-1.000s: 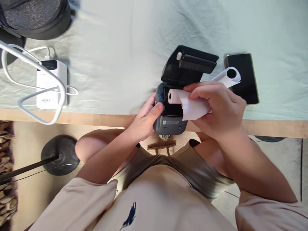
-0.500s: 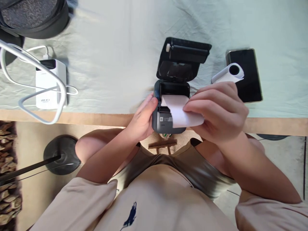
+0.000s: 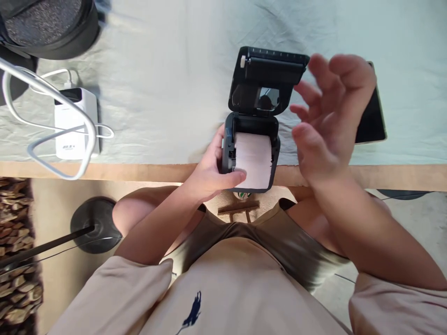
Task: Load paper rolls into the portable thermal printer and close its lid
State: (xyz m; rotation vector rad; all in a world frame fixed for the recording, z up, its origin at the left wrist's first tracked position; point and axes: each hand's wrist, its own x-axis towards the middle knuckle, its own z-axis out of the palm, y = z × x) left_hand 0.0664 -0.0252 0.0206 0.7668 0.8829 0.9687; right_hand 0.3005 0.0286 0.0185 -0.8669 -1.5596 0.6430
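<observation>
My left hand grips a small dark portable label printer at the table's front edge, its thumb pressing on the paper. White paper lies in the printer's bay and runs flat over the front. The printer's lid stands raised and tilted back, with a black roller along its far end. My right hand hovers to the right of the lid, fingers spread and curled, with nothing visible in it. Whether a fingertip touches the lid's corner I cannot tell.
A dark phone lies partly behind my right hand. At left are a white power bank, a looped white cable and a black padded case. The wooden table edge runs across above my knees.
My right hand has let go of the paper and moved up and right, opening. My left thumb has shifted onto the paper, which now lies flat. The small paper roll is hidden now.
</observation>
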